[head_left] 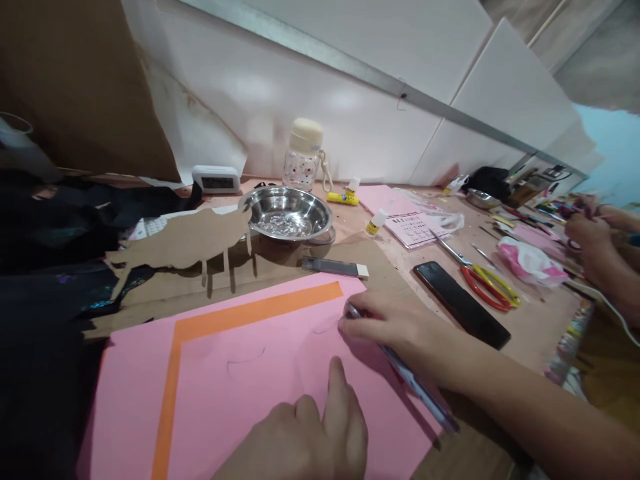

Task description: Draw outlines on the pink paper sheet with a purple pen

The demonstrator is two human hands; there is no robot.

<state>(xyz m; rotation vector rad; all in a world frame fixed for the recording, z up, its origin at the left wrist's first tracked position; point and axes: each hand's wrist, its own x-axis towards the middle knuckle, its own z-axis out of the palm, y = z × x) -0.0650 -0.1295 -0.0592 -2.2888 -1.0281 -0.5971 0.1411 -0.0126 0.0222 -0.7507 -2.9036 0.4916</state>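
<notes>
A sheet of pink paper (260, 400) lies in front of me, with an orange strip (255, 310) along its top and left side. Thin curved lines are drawn on it. On its lower part rests my left hand (310, 433), index finger stretched out, holding nothing. My right hand (395, 323) is closed around a long, slim, bluish-purple tool (420, 393) near the sheet's right edge. One dark end of the tool shows at the fingertips; its exact kind I cannot make out. Under the paper there is brown cardboard (365, 257).
Behind the sheet stand a steel bowl (285, 213), a cardboard cutout (185, 247) and a bottle (303, 157). A blade case (335, 267) lies above the paper. To the right are a phone (460, 303), red-and-yellow-handled pliers (487, 287), and another person's hands (590, 233).
</notes>
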